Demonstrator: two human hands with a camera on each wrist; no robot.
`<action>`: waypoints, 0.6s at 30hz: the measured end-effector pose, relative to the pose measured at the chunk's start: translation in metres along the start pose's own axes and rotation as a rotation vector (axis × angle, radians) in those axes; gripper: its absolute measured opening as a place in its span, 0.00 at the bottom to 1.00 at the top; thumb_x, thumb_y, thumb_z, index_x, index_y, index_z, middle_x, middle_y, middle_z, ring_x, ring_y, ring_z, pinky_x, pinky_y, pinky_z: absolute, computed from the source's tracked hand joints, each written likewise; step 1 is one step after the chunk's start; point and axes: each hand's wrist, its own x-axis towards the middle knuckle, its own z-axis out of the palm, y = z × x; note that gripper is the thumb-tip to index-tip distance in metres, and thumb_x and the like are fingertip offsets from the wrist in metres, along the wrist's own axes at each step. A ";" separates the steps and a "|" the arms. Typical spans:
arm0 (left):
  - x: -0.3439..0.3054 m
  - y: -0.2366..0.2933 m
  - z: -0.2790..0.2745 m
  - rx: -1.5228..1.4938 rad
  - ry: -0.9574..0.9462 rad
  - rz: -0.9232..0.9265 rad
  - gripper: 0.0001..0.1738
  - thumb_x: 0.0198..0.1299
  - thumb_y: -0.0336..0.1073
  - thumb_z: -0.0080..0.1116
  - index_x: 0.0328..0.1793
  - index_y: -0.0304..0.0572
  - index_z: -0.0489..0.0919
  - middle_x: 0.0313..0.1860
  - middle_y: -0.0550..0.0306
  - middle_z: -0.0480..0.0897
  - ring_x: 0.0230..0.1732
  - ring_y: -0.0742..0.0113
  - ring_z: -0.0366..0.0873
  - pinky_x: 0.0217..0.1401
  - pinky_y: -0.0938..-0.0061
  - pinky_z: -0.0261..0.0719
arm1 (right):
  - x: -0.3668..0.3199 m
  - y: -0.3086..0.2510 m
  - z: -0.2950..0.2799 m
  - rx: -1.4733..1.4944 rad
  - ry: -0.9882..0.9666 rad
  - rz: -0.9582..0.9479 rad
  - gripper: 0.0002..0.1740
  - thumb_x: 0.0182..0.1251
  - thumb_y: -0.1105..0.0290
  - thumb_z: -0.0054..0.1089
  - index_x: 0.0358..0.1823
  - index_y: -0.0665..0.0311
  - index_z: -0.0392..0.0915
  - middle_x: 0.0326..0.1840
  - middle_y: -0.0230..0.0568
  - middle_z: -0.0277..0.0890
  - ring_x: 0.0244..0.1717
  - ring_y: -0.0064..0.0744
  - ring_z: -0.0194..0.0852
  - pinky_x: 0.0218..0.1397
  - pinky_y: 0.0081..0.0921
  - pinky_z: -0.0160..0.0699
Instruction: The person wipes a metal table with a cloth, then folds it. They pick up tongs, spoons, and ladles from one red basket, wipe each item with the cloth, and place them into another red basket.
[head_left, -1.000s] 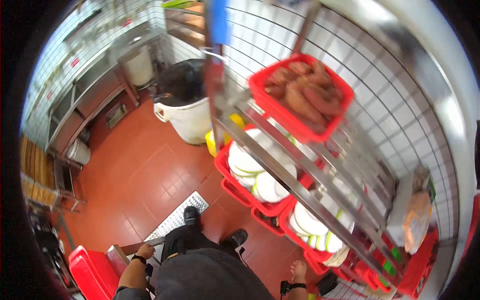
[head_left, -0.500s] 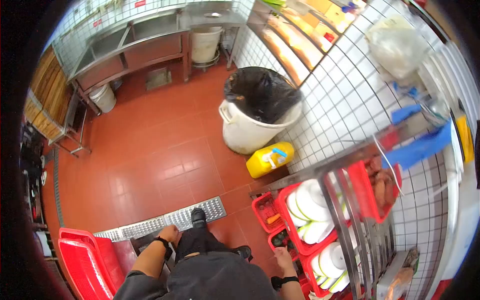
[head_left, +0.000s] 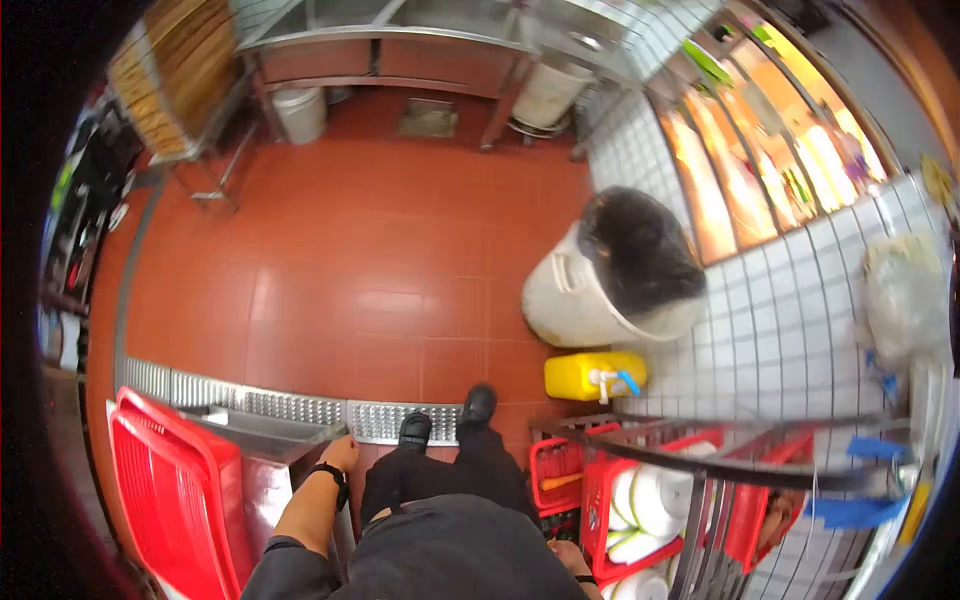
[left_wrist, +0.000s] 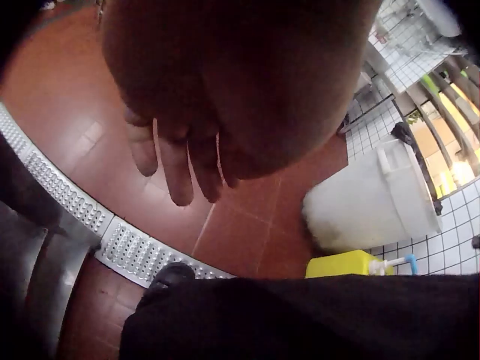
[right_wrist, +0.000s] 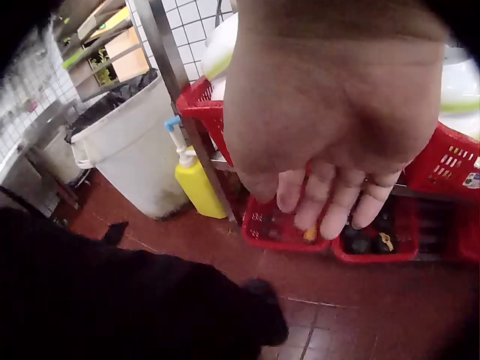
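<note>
My left hand hangs beside the steel cabinet's corner, with nothing in it. In the left wrist view its fingers point loosely down over the tiled floor. My right hand is low at my side, partly hidden by my body in the head view. The right wrist view shows its palm bare and the fingers relaxed. Nearest to it are red baskets on a steel rack: one basket with white, green-edged items, and a lower basket with something orange inside.
A white bin lined with black plastic stands ahead right, beside a yellow pump jug. Red plastic baskets lean at the left. A metal drain grate crosses the red floor. Steel sinks line the far wall.
The head view has swung left, away from the rack, so the bin and jug now sit further right. My feet have stepped and the right hand has dropped back beside my body.
</note>
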 end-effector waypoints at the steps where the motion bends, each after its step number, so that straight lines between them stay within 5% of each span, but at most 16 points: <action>1: -0.010 -0.004 -0.006 -0.031 -0.001 -0.060 0.17 0.63 0.45 0.51 0.46 0.41 0.83 0.48 0.36 0.84 0.54 0.41 0.80 0.60 0.53 0.76 | 0.017 0.017 -0.007 -0.006 -0.136 -0.025 0.10 0.69 0.63 0.51 0.35 0.59 0.78 0.28 0.32 0.77 0.27 0.29 0.76 0.26 0.27 0.70; 3: -0.023 -0.014 -0.002 -0.022 0.046 -0.091 0.18 0.64 0.45 0.49 0.46 0.41 0.83 0.48 0.36 0.84 0.54 0.40 0.80 0.59 0.53 0.76 | 0.067 0.005 -0.026 -0.030 -0.324 -0.092 0.11 0.69 0.64 0.51 0.32 0.59 0.80 0.27 0.33 0.78 0.27 0.30 0.77 0.27 0.28 0.72; 6: -0.036 -0.033 0.013 -0.104 0.112 -0.203 0.18 0.64 0.45 0.48 0.45 0.41 0.83 0.47 0.37 0.84 0.53 0.40 0.80 0.58 0.53 0.77 | 0.150 -0.050 -0.072 -0.038 -0.266 -0.052 0.14 0.67 0.65 0.50 0.25 0.60 0.79 0.24 0.34 0.77 0.27 0.30 0.76 0.27 0.29 0.71; 8: -0.039 -0.049 0.032 -0.200 0.172 -0.274 0.18 0.63 0.45 0.48 0.44 0.41 0.83 0.46 0.37 0.84 0.52 0.39 0.81 0.58 0.53 0.77 | 0.218 -0.078 -0.098 0.321 -0.185 0.360 0.15 0.67 0.65 0.49 0.26 0.63 0.79 0.24 0.35 0.77 0.24 0.30 0.75 0.27 0.30 0.71; 9: -0.045 -0.050 0.038 -0.270 0.246 -0.316 0.18 0.63 0.44 0.48 0.44 0.41 0.83 0.46 0.37 0.84 0.52 0.40 0.81 0.57 0.53 0.77 | 0.259 -0.099 -0.122 0.043 -0.310 0.264 0.17 0.69 0.64 0.48 0.25 0.65 0.79 0.23 0.35 0.76 0.23 0.31 0.74 0.26 0.30 0.71; 11: -0.048 -0.052 0.057 -0.406 0.368 -0.408 0.18 0.63 0.44 0.48 0.43 0.39 0.83 0.46 0.38 0.85 0.52 0.41 0.81 0.57 0.55 0.77 | 0.355 -0.070 -0.151 0.154 -0.388 0.122 0.16 0.70 0.64 0.47 0.30 0.65 0.80 0.25 0.37 0.78 0.22 0.32 0.75 0.26 0.29 0.71; 12: -0.058 -0.038 0.059 -0.435 0.391 -0.449 0.18 0.63 0.44 0.48 0.43 0.39 0.83 0.46 0.38 0.85 0.52 0.41 0.81 0.57 0.55 0.77 | 0.377 -0.127 -0.165 0.301 -0.225 0.380 0.14 0.71 0.64 0.47 0.36 0.65 0.79 0.29 0.39 0.79 0.23 0.30 0.75 0.25 0.28 0.70; 14: -0.079 0.003 0.046 -0.509 0.412 -0.523 0.19 0.63 0.44 0.48 0.44 0.39 0.83 0.45 0.39 0.85 0.53 0.42 0.81 0.58 0.56 0.77 | 0.443 -0.186 -0.193 0.070 -0.181 0.250 0.13 0.73 0.61 0.48 0.47 0.61 0.74 0.37 0.38 0.79 0.31 0.30 0.78 0.29 0.26 0.73; 18: -0.104 0.067 0.036 -0.657 0.462 -0.571 0.19 0.64 0.44 0.48 0.49 0.38 0.81 0.48 0.39 0.84 0.53 0.43 0.81 0.58 0.57 0.77 | 0.591 -0.250 -0.215 -0.108 -0.230 0.095 0.12 0.70 0.62 0.51 0.46 0.62 0.74 0.39 0.41 0.80 0.29 0.29 0.76 0.28 0.26 0.72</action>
